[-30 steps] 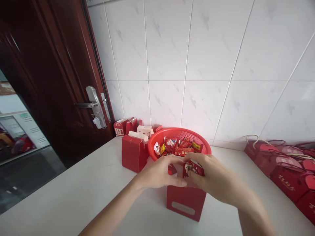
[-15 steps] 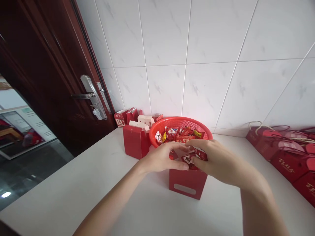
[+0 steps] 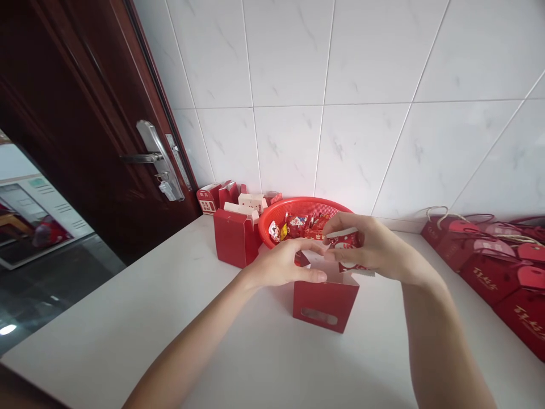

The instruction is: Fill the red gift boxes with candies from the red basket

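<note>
An open-topped red box with an oblong window stands upright on the white table. My left hand grips its upper left edge, thumb along the near side and fingers behind. Above the box's right side, my right hand holds red candy packets with white printing between thumb and fingers. Just behind both hands sits a red plastic basket of wrapped candies, partly covered by my right hand.
Left of the basket stand several red and white boxes. Red gift boxes with cord handles line the right side. A tiled wall rises behind the table. At the left is a dark red door with a metal handle.
My right hand has risen slightly with the packets, out from the box's opening. More of the box's inside shows. My left hand remains at the box's left edge.
</note>
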Tool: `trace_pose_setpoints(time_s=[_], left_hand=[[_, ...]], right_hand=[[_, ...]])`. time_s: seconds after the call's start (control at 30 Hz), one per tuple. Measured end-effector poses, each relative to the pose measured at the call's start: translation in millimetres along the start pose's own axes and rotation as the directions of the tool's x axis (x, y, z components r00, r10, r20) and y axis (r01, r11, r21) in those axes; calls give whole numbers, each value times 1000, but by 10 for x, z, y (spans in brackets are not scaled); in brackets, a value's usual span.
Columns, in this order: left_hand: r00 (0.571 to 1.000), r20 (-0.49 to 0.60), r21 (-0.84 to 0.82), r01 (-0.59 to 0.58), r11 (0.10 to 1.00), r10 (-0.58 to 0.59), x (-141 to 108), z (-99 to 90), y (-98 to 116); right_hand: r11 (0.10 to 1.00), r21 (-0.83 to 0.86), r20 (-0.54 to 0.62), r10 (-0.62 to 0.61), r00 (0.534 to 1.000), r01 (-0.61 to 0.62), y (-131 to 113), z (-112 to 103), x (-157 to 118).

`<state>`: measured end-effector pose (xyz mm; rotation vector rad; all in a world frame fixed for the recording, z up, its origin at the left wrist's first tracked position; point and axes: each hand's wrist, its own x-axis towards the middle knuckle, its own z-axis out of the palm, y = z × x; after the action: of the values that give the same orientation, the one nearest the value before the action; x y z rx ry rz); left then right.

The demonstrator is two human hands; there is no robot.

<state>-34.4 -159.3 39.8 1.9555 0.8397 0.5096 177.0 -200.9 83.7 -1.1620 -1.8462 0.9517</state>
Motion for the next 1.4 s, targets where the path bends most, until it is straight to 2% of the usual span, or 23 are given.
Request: trace_pose_setpoints(time_s=[0.13,0.23,0.33,0.43,0.6,0.7,0.83,1.03,1.1,1.13,1.2,1.27,1.33,1.4], left_hand=[[1000,-22,6,-4,1000,5,-6,6,25],[1000,-10,-13,10,1000,-10,-7,16,37],[998,28,-42,-51,998,52,-8,24,46],[996,14,-34,-85,996,86,-8,23,47],[1000,-10,9,-26,1000,26,-2,10,37],[999,7,23,-52,998,52,1,1,24],[997,23,35,-76,997,75,11,-6,-9],[994,37,17,-100,995,99,9,9,36],[994,51,27,-102,994,100,4,3,54],[994,58,34,-94,995,92,2,-5,56],[995,70,46,-68,997,65,4,-24,43],[996,77,52,-49,997,45,11,-43,22],[995,87,49,-57,997,53,18,-51,8],[991,105,30,-85,996,81,21,-47,9]], right_hand=[[999,-9,46,-35,998,35,16,34,30],[998,-58,158,-10,987,19,21,40,0],[994,-105,231,29,973,-5,21,8,-52],[995,-98,225,42,973,-21,16,-31,-86],[993,-119,202,49,978,-26,-1,-59,-63],[979,-202,258,44,965,10,-2,-84,-31],[976,-208,357,11,934,68,29,-117,-15],[935,-348,370,73,926,65,-21,-57,-7],[908,-416,426,141,894,55,-92,-40,62],[894,-443,475,173,863,65,-128,-38,114],[869,-482,586,226,778,110,-181,-40,240],[849,-514,646,289,707,123,-195,-34,362],[810,-578,648,380,660,102,-169,6,448],[731,-680,604,508,614,64,-121,84,495]])
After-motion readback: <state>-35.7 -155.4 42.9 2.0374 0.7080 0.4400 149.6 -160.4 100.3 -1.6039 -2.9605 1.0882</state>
